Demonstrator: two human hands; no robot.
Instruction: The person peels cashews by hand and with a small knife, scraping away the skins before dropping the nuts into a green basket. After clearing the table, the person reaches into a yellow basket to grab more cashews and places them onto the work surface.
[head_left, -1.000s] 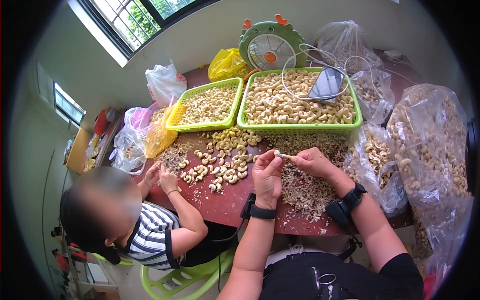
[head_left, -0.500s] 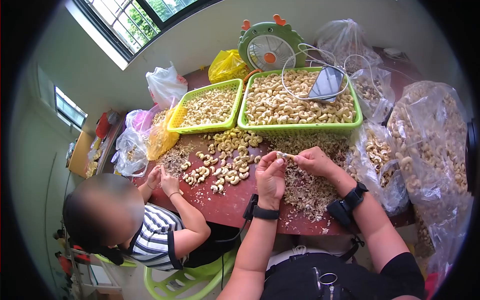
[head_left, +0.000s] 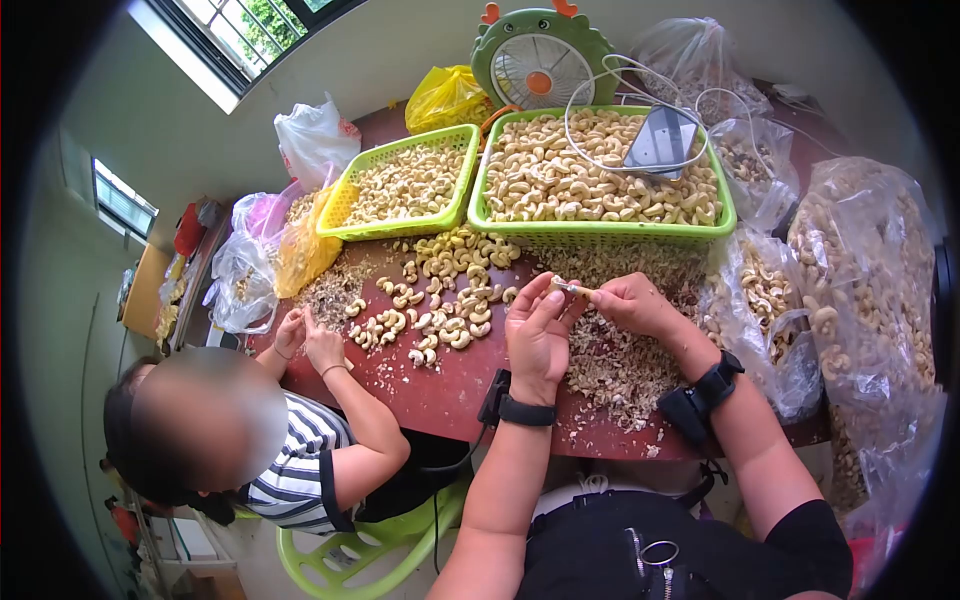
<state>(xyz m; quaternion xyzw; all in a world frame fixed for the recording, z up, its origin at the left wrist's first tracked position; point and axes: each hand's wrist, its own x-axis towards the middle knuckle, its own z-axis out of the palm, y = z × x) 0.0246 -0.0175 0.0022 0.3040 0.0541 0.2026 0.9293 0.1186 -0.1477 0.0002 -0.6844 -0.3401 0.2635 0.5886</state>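
Above a heap of papery skin scraps [head_left: 625, 375], my left hand [head_left: 538, 335] pinches a cashew [head_left: 558, 282] between thumb and fingers. My right hand [head_left: 637, 304] is closed around a small knife with a pale handle [head_left: 583, 291], its short metal tip touching or very near the nut. Fingers partly hide both nut and blade. Loose cashews [head_left: 455, 325] lie on the red table [head_left: 420, 395] left of my hands. Beyond them stand a large green basket [head_left: 610, 232] and a smaller one [head_left: 400, 228], both filled with cashews.
At the left, a person's hands [head_left: 312, 338] are close together over the table edge. A phone [head_left: 660, 140] with a white cable rests on the large basket's nuts. Behind stands a green fan [head_left: 540, 75]. Bags of cashews [head_left: 860, 270] line the right side; more bags [head_left: 245, 290] sit left.
The view has shifted slightly, so the table and baskets appear higher. My hands stay together at the cashew, with small finger movements. The other person's hands remain near each other.
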